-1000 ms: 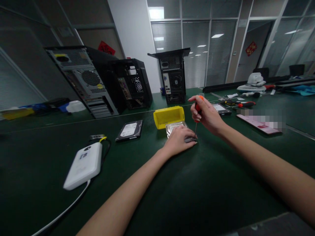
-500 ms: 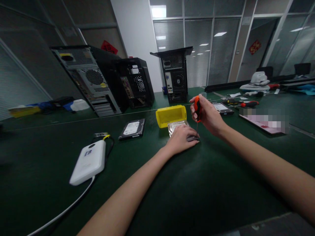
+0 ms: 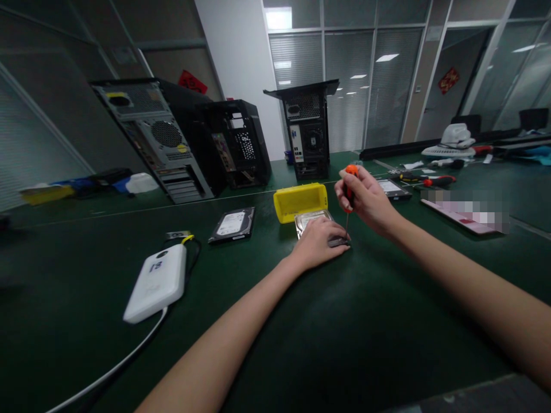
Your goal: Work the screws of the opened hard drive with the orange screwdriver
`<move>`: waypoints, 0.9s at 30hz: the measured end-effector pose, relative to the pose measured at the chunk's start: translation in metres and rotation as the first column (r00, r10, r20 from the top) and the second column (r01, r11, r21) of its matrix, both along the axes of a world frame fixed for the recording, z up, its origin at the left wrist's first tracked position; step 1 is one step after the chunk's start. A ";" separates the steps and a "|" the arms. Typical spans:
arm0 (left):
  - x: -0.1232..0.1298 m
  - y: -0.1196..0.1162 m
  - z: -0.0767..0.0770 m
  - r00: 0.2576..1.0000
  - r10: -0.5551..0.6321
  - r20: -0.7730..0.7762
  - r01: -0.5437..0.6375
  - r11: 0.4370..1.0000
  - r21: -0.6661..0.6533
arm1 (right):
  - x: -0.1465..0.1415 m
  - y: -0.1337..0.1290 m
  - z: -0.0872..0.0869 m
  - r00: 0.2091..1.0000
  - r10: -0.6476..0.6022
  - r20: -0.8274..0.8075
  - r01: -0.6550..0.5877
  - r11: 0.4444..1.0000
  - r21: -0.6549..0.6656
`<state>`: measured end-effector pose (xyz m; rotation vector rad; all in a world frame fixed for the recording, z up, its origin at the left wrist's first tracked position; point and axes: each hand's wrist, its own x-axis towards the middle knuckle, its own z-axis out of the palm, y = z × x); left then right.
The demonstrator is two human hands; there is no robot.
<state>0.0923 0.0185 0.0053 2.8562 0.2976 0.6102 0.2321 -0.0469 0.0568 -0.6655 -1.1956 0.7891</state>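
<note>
My left hand (image 3: 317, 240) lies over a hard drive (image 3: 305, 219) on the green table, its thumb and fingers closed around the drive's near part. Much of that drive is hidden beneath the hand. In my right hand (image 3: 365, 198) is an orange and black screwdriver (image 3: 350, 188), held nearly upright with the shaft pointing down. Its tip reaches the drive's right corner, close to my left fingertips; the exact contact spot is too small to make out. Just behind the drive stands an open yellow case (image 3: 300, 202).
Other hard drives lie to the left (image 3: 232, 225) and behind my right hand (image 3: 394, 189). A white power bank (image 3: 157, 284) with a cable sits at left. Computer towers (image 3: 307, 132) stand at the back. Pliers (image 3: 439, 180) and a pink notebook (image 3: 462, 217) are on the right.
My right hand has shifted its grip slightly on the screwdriver, whose handle leans a little more to the right. The left hand stays on the hard drive.
</note>
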 end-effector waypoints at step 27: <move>-0.001 0.000 -0.001 1.000 -0.002 0.008 0.002 1.000 0.002 | 0.006 0.001 -0.001 0.999 -0.030 -0.017 0.031 0.998 0.055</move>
